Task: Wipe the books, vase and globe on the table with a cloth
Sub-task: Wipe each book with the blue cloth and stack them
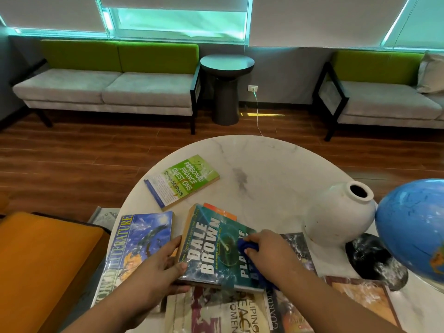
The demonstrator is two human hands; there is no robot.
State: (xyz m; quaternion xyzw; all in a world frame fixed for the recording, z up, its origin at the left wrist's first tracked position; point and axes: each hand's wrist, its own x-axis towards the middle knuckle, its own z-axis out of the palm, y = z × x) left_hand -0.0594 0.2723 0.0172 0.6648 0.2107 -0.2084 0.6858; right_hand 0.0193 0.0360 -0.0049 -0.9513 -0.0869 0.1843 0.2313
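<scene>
The right hand [269, 257] is bunching a blue cloth [247, 247] in its curled fingers and pressing it onto the cover of the Dale Brown paperback [211, 251]. The left hand [156, 267] is grasping that paperback by its spine edge, with the thumb lying on the near corner of the cover and the fingers running along the side.

Just outside the left hand, the World Literature book [134, 243] is lying flat, partly under the wrist. Under both forearms, more books [216, 313] are lying overlapped.

Beyond the right hand and to its right, a white vase [336, 219] is standing upright, with a blue globe [413, 227] just beside it. Well beyond the left fingertips, a green Personal Finance Questions book [185, 181] is lying alone on the white marble table [264, 155].
</scene>
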